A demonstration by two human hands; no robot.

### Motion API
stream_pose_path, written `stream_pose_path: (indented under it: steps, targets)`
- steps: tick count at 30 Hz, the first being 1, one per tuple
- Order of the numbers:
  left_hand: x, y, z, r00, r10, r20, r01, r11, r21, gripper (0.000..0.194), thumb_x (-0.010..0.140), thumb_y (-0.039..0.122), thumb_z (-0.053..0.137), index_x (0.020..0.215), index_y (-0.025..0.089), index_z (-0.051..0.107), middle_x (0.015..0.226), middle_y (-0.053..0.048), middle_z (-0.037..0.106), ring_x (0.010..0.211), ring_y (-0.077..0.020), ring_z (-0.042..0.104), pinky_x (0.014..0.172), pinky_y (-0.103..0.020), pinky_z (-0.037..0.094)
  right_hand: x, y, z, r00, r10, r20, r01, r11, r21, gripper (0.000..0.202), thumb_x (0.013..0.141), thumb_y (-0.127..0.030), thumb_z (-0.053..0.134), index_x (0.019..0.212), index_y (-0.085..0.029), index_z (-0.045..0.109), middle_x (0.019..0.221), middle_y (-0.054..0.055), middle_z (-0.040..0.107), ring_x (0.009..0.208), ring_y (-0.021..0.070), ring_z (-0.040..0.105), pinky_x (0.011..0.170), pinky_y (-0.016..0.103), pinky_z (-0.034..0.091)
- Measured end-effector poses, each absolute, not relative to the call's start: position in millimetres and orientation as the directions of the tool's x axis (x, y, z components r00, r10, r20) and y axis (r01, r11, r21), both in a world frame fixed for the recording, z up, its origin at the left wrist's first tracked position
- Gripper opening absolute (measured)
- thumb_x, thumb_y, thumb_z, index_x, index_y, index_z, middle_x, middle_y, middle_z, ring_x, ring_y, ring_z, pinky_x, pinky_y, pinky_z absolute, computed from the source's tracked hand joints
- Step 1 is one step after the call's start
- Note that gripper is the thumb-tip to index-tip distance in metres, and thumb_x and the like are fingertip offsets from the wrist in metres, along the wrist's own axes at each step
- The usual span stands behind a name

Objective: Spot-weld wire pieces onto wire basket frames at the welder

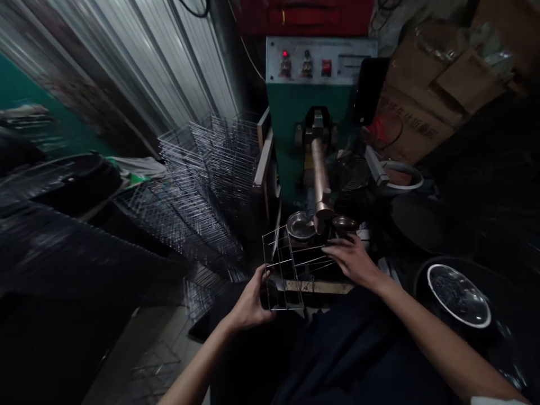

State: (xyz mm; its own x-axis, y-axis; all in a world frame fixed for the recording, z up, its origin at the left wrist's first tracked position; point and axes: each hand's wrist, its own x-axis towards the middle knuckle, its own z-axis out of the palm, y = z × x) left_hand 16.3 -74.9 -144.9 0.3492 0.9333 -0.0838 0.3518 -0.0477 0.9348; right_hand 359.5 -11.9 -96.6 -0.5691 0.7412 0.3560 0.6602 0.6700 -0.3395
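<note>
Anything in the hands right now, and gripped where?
Yes, a wire frame: left hand grips its upright side near the lower left; right hand is at its far right end, exact finger contact unclear.

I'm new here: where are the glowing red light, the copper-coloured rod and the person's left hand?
Glowing red light (285, 53): head view, centre of its lit lens.
Copper-coloured rod (320, 173): head view, middle of its shaft.
Left hand (253, 302): head view, back of the hand.

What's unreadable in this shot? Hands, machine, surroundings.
All head view:
- Right hand fingertips: blur and dimness hide whether they grip the wire frame.
- Control panel lettering: too small.
- White-rimmed bowl contents: blurred, glare.
- Red object above panel: cut off by top edge.
</note>
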Motion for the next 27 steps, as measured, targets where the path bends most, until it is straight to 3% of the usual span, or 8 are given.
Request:
stream_pose_path:
  steps: [3,7,15,27]
  targets:
    - [15.8,-67.8,-146.8,0.36,0.93,-0.077,0.346,-0.056,0.937,0.107,0.061,0.02,0.076,0.151,0.02,0.018,0.153,-0.024,0.045,0.15,-0.0432,0.038,0.12,-0.062,0.039,356.8,-11.9,-98.3,-0.601,0.696,0.394,0.655,0.711,-0.258,0.036,0.102,-0.008,0.054,0.131,-0.027,0.064,0.117,0.007,0.075,0.124,0.0273,0.062,0.115,0.059,0.02]
    - [14.3,-62.7,-147.9,0.392,0.92,-0.022,0.311,-0.11,0.944,0.102,0.064,0.022,0.078,0.149,0.02,0.021,0.15,-0.022,0.048,0.148,-0.0408,0.043,0.12,-0.061,0.04,353.8,-9.0,-99.3,-0.583,0.666,0.465,0.659,0.723,-0.209,0.039,0.097,-0.002,0.056,0.129,-0.025,0.064,0.115,0.006,0.076,0.121,0.025,0.063,0.114,0.054,0.02]
    - [6.0,-55.3,-157.6,0.38,0.925,0.021,0.43,-0.197,0.881,0.104,0.063,0.018,0.075,0.151,0.021,0.019,0.149,-0.021,0.049,0.142,-0.0405,0.049,0.119,-0.062,0.04,347.8,-4.2,-99.4,-0.519,0.639,0.568,0.635,0.733,-0.244,0.03,0.103,-0.009,0.059,0.126,-0.027,0.064,0.111,0.005,0.077,0.116,0.0221,0.066,0.111,0.048,0.023]
    - [3.1,-45.0,-153.7,0.356,0.935,-0.002,0.39,-0.146,0.909,0.107,0.06,0.019,0.077,0.149,0.024,0.019,0.147,-0.02,0.051,0.143,-0.0422,0.049,0.116,-0.062,0.044,338.9,10.1,-93.0,-0.49,0.638,0.594,0.658,0.718,-0.228,0.031,0.102,-0.009,0.058,0.126,-0.029,0.065,0.111,0.005,0.077,0.116,0.0219,0.066,0.106,0.046,0.025]
